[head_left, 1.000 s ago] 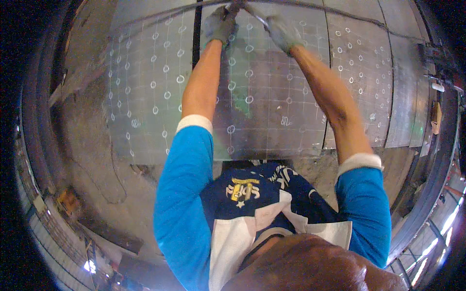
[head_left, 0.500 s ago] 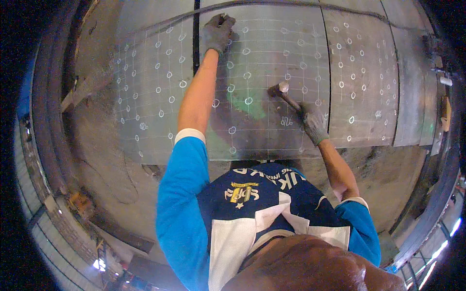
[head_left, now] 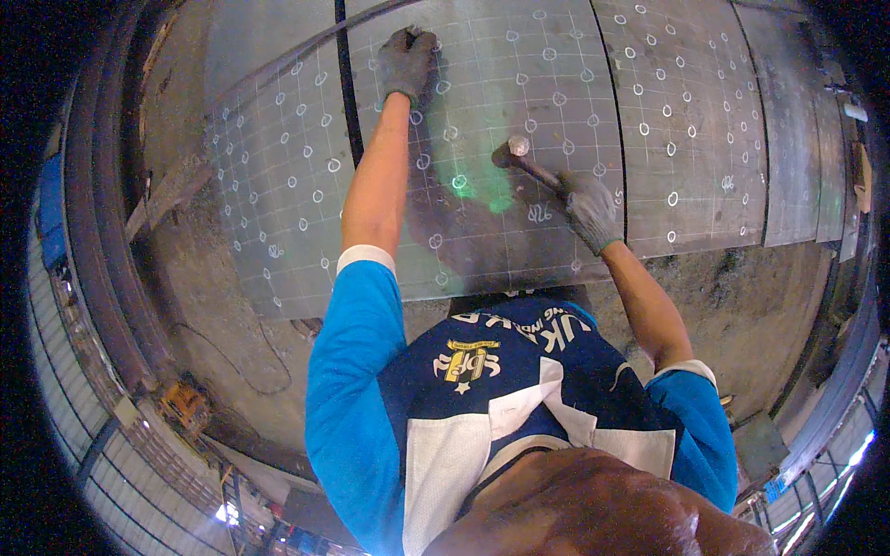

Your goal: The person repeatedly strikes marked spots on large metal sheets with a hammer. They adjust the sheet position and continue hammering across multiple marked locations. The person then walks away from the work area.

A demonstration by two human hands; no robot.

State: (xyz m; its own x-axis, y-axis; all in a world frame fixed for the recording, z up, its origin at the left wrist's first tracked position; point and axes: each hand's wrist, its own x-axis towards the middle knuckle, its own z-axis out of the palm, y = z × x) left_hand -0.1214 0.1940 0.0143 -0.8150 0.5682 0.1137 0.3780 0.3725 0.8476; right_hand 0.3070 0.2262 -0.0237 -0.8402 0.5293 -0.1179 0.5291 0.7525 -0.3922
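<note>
My left hand [head_left: 406, 65], in a grey work glove, reaches to the far part of a grey metal plate [head_left: 491, 83]. Its fingers are pinched together around something small and pale at the tips, too little of which shows to name. In my right hand [head_left: 591, 211], also gloved, is the handle of a hammer [head_left: 518, 146]. The hammer head is over the plate, nearer to me than my left hand, its round face turned up. Chalk lines and small chalk circles form a grid across the plate. My left arm's shadow falls beside it.
A second marked plate [head_left: 686, 139] lies to the right, past a dark gap. Another marked section [head_left: 278, 167] is at the left. A dark cable [head_left: 306, 42] crosses the far left. Past the plates' near edge is dusty ground [head_left: 232, 343], with a yellow-orange object [head_left: 184, 406] on it.
The view has shifted and turned slightly over the plates. My left hand sits a little nearer and further right over the grid. The hammer's face shows rounder; my right hand keeps its grip.
</note>
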